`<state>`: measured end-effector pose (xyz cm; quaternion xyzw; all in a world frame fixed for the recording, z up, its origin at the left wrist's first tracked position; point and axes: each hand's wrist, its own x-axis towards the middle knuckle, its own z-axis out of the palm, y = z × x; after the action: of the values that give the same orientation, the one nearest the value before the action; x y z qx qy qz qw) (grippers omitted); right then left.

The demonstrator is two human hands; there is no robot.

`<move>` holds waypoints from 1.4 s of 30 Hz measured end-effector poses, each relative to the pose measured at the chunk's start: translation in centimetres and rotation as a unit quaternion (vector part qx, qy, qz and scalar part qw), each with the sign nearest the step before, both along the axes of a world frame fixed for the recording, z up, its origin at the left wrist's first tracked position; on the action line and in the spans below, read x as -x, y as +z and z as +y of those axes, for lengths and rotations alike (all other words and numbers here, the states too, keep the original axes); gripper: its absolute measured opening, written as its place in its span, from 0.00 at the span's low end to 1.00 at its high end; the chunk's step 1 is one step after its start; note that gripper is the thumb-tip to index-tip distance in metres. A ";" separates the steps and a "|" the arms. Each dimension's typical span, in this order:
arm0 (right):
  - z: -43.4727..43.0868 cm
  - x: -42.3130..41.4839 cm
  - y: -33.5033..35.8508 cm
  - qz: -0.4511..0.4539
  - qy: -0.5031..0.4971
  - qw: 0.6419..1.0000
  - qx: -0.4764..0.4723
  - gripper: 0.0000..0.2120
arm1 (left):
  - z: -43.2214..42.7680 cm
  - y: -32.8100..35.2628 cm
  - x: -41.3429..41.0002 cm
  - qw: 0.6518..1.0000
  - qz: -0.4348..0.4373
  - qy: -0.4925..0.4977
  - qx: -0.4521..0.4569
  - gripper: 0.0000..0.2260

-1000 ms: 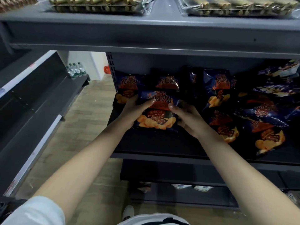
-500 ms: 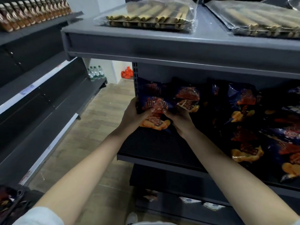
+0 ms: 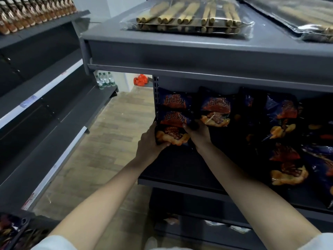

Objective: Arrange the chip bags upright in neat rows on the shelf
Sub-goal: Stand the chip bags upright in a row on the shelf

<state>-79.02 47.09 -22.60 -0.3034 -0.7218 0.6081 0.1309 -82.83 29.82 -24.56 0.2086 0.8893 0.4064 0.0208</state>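
Gripping bag (image 3: 172, 128) from both sides, left hand (image 3: 150, 143) and right hand (image 3: 198, 135) closed on its edges, forearms stretched forward; standing upright at shelf (image 3: 180, 181) far left corner, before another bag (image 3: 173, 101); could slump forward once released; loose bags (image 3: 286, 159) lying rightward.

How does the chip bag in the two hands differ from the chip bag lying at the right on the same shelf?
The held chip bag stands upright at the shelf's left end, gripped by the left hand and right hand. The loose chip bag lies tilted, untouched. Both are dark blue with orange chips printed.
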 end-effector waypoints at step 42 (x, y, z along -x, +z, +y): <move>17.3 -23.5 8.0 0.154 -0.285 0.836 -0.442 0.10 | 25.9 7.1 -14.7 0.908 0.145 -0.343 -0.195 0.21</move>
<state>-55.57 64.35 -14.55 -0.3078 -0.7658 0.1986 0.5286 -68.10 55.74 -17.46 0.5571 0.6594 0.5047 -0.0109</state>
